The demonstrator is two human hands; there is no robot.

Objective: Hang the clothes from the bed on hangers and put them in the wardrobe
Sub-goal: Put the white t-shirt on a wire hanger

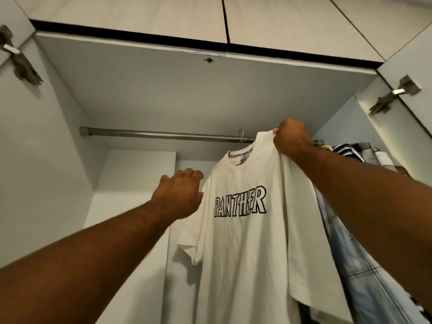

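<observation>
A white T-shirt printed with "PANTHER" hangs inside the open wardrobe. Its metal hanger hook sits over the grey rail. My right hand is raised and pinches the shirt's right shoulder at the top. My left hand is at the shirt's left shoulder, its fingers loosely curled and touching the fabric edge; whether it grips the cloth is hidden. The hanger's body is covered by the shirt.
More clothes hang at the right end of the rail: blue jeans and a striped garment. Both wardrobe doors stand open, with hinges at the left hinge and the right hinge. The rail's left half is bare.
</observation>
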